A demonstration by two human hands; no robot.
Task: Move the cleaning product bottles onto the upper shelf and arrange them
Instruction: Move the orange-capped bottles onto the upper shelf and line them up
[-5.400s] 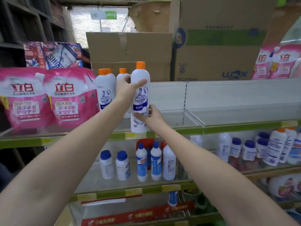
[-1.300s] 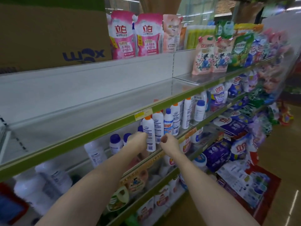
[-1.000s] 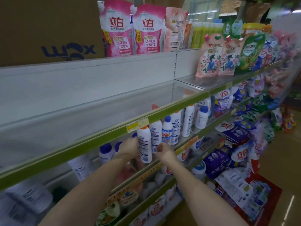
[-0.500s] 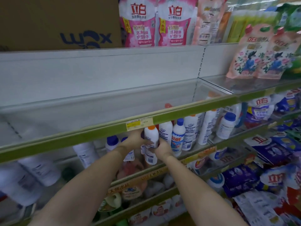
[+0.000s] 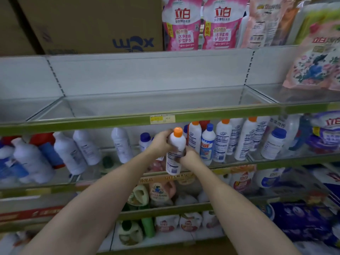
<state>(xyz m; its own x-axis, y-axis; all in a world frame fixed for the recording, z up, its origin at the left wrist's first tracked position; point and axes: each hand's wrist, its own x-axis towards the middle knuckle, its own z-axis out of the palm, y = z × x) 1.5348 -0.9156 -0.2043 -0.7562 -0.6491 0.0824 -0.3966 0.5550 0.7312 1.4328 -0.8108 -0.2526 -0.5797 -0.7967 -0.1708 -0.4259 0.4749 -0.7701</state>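
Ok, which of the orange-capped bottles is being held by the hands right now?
The front one, pulled out ahead of the shelf row, left hand near its shoulder, right hand at its label. The other orange-capped bottles stand untouched behind.

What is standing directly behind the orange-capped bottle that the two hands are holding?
Behind the orange-capped bottle stand more white bottles, with orange or blue caps. The left hand, right hand and held bottle cover their lower parts.
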